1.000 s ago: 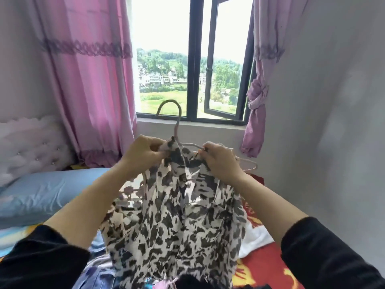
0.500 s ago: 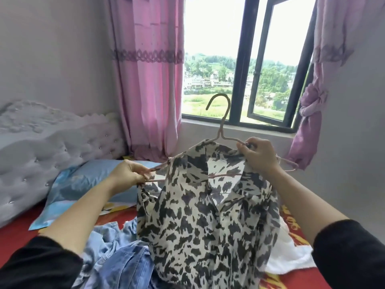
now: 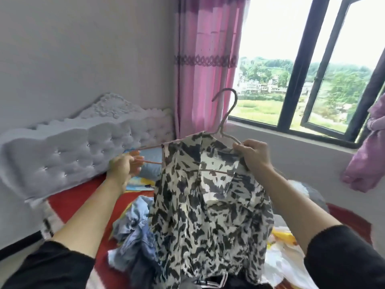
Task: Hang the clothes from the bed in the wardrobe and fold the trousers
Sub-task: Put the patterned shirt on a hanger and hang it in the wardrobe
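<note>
I see my left hand [image 3: 123, 170] curled round the bare left end of a thin pinkish-beige wire hanger [image 3: 224, 119], gripping it where the 2 wires meet, though blur softens the fingers. My right hand [image 3: 253, 155] pinches the hanger's right shoulder wire together with the fabric there. On the hanger hangs a light, floppy cream blouse with black animal-print blotches [image 3: 208, 215]. It covers the right shoulder and the middle, the left arm of the wire sticks out uncovered, and the lower bar shows across the open neckline. The round hook stands up in front of a pink pleated curtain with a lacy purple band [image 3: 206, 59] and a black-framed window [image 3: 295, 69]. The blouse is held up above the bed, its hem reaching the pile of clothes below. Under it on the red bedspread [image 3: 68, 203] lies a crumpled heap of pale blue denim [image 3: 133, 232], with a white crinkled sheet [image 3: 281, 265] to the right. A white button-tufted padded headboard [image 3: 62, 149] runs along the left, with a blue quilted pillow [image 3: 150, 165] against it
</note>
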